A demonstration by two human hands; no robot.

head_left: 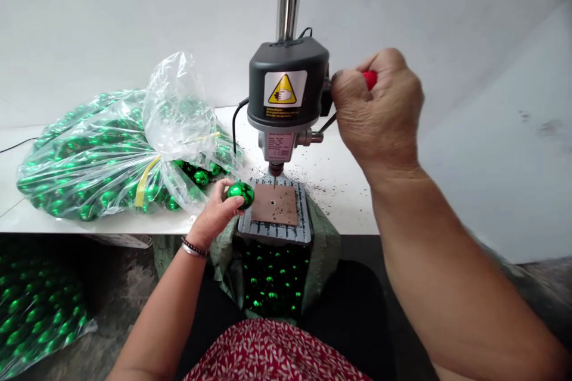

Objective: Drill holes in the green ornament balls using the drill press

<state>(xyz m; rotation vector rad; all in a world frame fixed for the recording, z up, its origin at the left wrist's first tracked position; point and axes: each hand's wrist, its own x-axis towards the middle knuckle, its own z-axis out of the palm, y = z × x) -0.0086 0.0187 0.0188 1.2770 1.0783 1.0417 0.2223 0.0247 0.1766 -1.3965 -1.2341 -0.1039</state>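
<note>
My left hand [224,207] grips a shiny green ball ornament [240,194] between thumb and fingers, just left of a brown board [286,205] with a small hole in it. That board lies on the grey slotted base [257,230] of a drill press [288,86]. Above the board hangs the thin drill bit [274,181], apart from the ball. At the machine's right side, my right hand [382,110] is wrapped around a red-knobbed feed handle [370,79]. Most of the handle is hidden by the fingers.
A clear plastic bag [102,155] full of green balls rests on the white table [353,190] at left. Below the base, an open green sack [324,250] holds many balls. Another bag of balls [40,303] sits on the floor. Dark shavings litter the tabletop.
</note>
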